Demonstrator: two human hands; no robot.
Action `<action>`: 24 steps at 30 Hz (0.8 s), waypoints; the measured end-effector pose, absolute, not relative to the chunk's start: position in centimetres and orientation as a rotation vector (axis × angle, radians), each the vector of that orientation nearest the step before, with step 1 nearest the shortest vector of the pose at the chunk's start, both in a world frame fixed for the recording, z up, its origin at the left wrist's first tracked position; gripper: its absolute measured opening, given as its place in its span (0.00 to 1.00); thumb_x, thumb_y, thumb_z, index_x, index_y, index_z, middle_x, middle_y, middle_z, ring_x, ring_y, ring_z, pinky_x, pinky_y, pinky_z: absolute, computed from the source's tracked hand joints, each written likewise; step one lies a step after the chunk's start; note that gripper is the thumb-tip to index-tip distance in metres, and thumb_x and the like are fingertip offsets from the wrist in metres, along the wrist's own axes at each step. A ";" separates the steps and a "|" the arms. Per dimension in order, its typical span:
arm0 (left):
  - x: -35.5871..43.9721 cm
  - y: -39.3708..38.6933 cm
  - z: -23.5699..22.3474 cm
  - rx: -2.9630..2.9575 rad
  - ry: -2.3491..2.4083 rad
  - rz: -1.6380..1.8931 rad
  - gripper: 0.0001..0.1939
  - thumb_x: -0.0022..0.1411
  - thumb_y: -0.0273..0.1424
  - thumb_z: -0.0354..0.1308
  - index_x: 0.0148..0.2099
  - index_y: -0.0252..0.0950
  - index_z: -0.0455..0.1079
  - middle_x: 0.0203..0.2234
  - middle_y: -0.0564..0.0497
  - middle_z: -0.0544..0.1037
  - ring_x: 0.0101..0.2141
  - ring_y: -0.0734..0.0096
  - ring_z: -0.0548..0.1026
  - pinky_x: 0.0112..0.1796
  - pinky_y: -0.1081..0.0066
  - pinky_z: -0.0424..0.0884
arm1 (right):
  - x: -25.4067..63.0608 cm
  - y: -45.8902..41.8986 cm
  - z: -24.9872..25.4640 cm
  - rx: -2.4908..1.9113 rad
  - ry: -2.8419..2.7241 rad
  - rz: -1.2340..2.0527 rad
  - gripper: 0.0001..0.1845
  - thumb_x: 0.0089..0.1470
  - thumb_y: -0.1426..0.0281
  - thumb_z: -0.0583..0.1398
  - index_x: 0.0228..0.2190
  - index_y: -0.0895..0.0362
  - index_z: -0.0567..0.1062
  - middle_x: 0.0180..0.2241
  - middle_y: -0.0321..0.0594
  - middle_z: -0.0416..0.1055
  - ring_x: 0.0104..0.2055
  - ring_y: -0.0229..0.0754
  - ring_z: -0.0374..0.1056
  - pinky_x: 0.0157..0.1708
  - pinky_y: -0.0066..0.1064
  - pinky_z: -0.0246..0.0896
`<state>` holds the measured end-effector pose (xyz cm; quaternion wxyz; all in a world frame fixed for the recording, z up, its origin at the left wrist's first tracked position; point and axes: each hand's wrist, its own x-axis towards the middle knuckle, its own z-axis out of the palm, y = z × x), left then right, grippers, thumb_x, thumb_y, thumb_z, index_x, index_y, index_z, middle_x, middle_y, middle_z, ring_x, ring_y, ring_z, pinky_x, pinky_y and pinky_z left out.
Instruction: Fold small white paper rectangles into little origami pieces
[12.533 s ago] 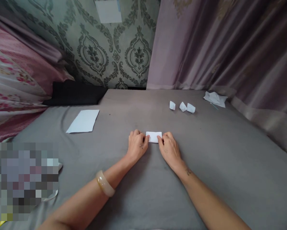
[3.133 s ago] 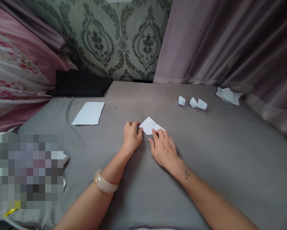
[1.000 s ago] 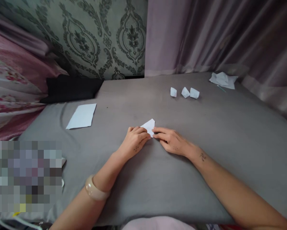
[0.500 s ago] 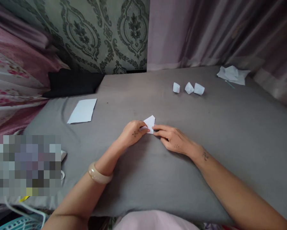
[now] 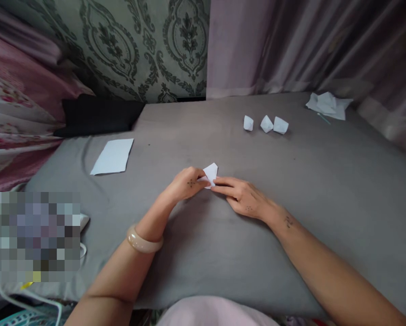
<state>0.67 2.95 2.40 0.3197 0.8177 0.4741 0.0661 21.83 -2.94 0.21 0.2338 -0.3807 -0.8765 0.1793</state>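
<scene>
A small piece of folded white paper [image 5: 211, 171] lies on the grey cloth in front of me, its pointed end facing away. My left hand [image 5: 188, 183] has its fingers closed on the paper's left side, the thumb along the near part. From the right, my right hand [image 5: 244, 197] grips the lower right edge with its fingertips. The fingers of both hands nearly meet and cover the paper's near part.
Three folded paper shapes [image 5: 266, 124] stand farther back. A white sheet [image 5: 113, 156] lies at left, near a black cloth [image 5: 101, 115]. Crumpled paper [image 5: 329, 105] and a thin green stick [image 5: 324, 118] are at far right. A blurred-out patch [image 5: 33, 237] covers things at lower left.
My right fingertips have shifted slightly left over the paper's near edge, closer to my left thumb. The whole view has moved a little.
</scene>
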 end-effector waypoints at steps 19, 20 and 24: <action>0.4 1.7 2.6 2.065 1.560 0.262 0.10 0.60 0.34 0.53 0.34 0.35 0.73 0.27 0.50 0.76 0.27 0.70 0.70 0.30 0.72 0.60 | 21.4 -2.8 -0.2 -1.082 -2.467 0.415 0.25 0.53 0.83 0.51 0.47 0.52 0.74 0.51 0.42 0.69 0.52 0.45 0.65 0.48 0.39 0.65; 0.4 1.7 2.6 2.055 1.564 0.258 0.10 0.60 0.34 0.53 0.34 0.35 0.73 0.27 0.50 0.76 0.27 0.70 0.70 0.30 0.72 0.60 | 21.4 -2.8 -0.2 -1.074 -2.458 0.419 0.25 0.53 0.83 0.51 0.47 0.51 0.75 0.50 0.42 0.69 0.52 0.45 0.65 0.48 0.39 0.65; 0.5 1.8 2.3 2.046 1.580 0.268 0.11 0.60 0.35 0.53 0.33 0.35 0.73 0.26 0.49 0.76 0.28 0.69 0.70 0.30 0.72 0.60 | 21.4 -2.6 -0.3 -1.070 -2.438 0.436 0.23 0.54 0.82 0.52 0.46 0.51 0.75 0.50 0.42 0.69 0.51 0.45 0.65 0.48 0.40 0.65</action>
